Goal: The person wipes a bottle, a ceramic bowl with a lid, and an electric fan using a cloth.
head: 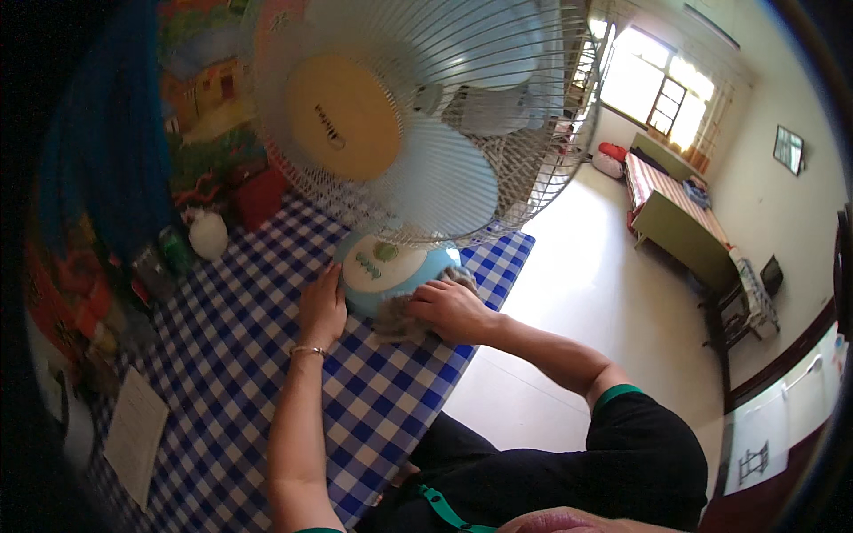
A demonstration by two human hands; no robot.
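Observation:
A desk fan with a wire cage and pale blue blades (440, 173) stands on a table in front of me. Its round base (380, 273) is light blue and cream, with a green round mark and some lettering. My left hand (324, 305) rests against the left side of the base, fingers pointing away from me. In my right hand (453, 310) is a grey-brown cloth (402, 321), pressed to the near right edge of the base. Part of the cloth shows beyond my fingers, and the rest is hidden under them.
The table has a blue-and-white checked cover (253, 346). Along its left side are a white rounded object (208, 234), a green can (174, 250) and a sheet of paper (136, 436). Past the right table edge, a bed (673, 206) stands on the pale floor (566, 280).

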